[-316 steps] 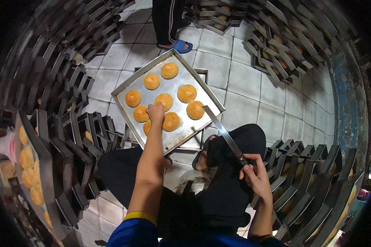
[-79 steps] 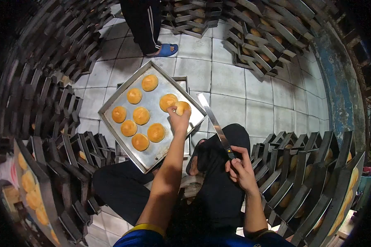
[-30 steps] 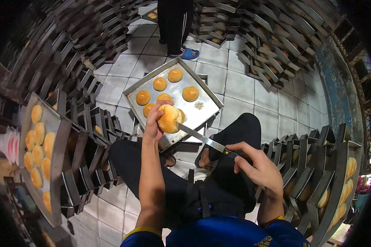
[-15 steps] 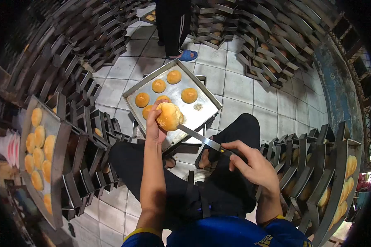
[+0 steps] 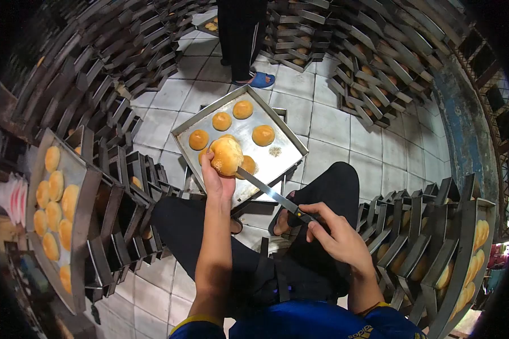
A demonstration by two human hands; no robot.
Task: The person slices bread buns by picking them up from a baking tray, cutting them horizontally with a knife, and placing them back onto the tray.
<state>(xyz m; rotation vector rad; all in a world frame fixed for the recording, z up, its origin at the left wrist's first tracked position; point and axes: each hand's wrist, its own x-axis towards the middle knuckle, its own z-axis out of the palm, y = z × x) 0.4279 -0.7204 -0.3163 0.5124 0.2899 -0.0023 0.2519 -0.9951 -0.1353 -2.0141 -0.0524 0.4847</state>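
Note:
My left hand (image 5: 218, 179) is closed around a golden bread bun (image 5: 227, 156), held up over the near part of a metal tray (image 5: 277, 160). In my right hand (image 5: 335, 233) is the dark handle of a long knife (image 5: 270, 192). The blade slants up to the left, and its tip end meets the lower right side of the bun; how deep it goes, I cannot tell. Several round buns sit on the tray below, among them a bun (image 5: 263, 135) at the right and a bun (image 5: 242, 109) at the far corner. The held bun partly hides others.
Stacked trays (image 5: 104, 226) with a top tray of buns (image 5: 53, 214) stand at my left. More stacked trays (image 5: 430, 243) are at my right, and others line the back. Beyond the tray stands a person in dark trousers (image 5: 240, 39) and a blue sandal (image 5: 261, 79).
The bun in my left hand has tilted and shifted slightly left. The knife has drawn back a little, down and to the right relative to the tray, with more blade showing.

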